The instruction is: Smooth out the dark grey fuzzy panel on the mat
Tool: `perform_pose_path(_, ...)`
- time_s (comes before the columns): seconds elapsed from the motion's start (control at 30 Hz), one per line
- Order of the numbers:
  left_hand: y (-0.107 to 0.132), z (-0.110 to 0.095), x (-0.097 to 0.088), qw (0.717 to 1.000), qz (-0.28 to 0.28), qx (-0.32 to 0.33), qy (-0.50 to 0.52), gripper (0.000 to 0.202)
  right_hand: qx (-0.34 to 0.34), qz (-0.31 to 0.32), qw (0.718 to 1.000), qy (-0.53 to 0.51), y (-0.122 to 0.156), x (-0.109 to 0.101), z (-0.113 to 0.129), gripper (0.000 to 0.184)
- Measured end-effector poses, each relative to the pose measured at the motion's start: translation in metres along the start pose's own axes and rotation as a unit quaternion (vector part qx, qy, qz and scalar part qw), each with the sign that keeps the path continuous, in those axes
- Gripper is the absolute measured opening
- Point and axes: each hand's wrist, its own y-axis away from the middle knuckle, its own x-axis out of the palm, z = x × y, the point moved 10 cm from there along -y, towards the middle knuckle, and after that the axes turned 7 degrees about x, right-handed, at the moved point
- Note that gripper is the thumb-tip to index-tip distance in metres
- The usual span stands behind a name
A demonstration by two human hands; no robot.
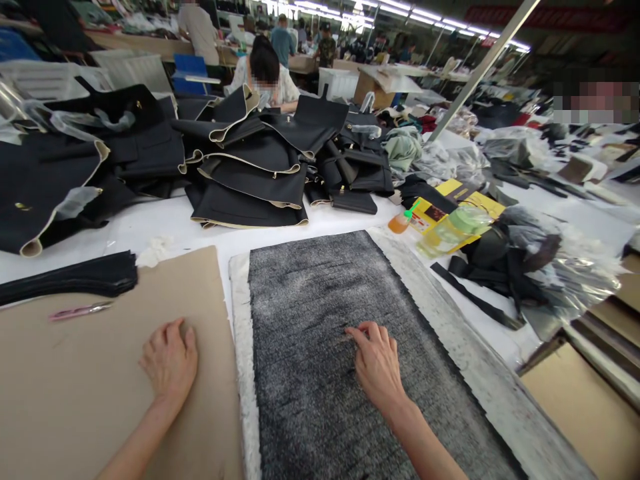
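Close by on the tabletop (150, 223), the left hand (170, 363) rests on a tan board (75, 387), its fingers loosely bent and slightly spread, gripping nothing visible. The right hand (379, 363) is over the middle of a dark speckled sheet (310, 387), fingers drawn together at the tips; whether they pinch anything, I cannot tell. The sheet lies on a pale board (450, 320), its right edge stepped like overlapping strips. Beyond the left hand lies a pink tool (80, 311), with a stack of black strips (70, 277) behind it. Past the sheet's far right corner sit an orange bottle (399, 222) and a clear bottle (455, 230) near yellow packaging (427, 215). Farther back, black bags (250, 190) lie heaped, and behind them a person (265, 60) sits, head bowed. Other people are farther off, below strip lights (423, 19).
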Motion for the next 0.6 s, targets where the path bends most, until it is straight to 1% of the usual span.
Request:
perform_pose_path(0.13,-0.004,-0.009,-0.004,0.999,0.014,0.005,-0.029,0.048,0.013,-0.008,0.999,-0.028,-0.013,-0.003,0.002,0.044)
perform_pose_path(0.33,-0.008,-0.009,-0.003,0.999,0.014,0.008,-0.031,0.046,0.003,-0.015,1.000,0.015,-0.033,0.002,0.013,0.051)
perform_pose_path(0.47,-0.009,-0.007,0.001,0.999,0.012,0.007,-0.030,0.047,-0.004,-0.009,1.000,0.026,-0.036,0.007,0.018,0.050)
perform_pose_path(0.6,-0.010,-0.007,0.003,0.999,0.023,0.006,-0.029,0.047,-0.002,-0.004,1.000,0.022,-0.035,0.007,0.017,0.050)
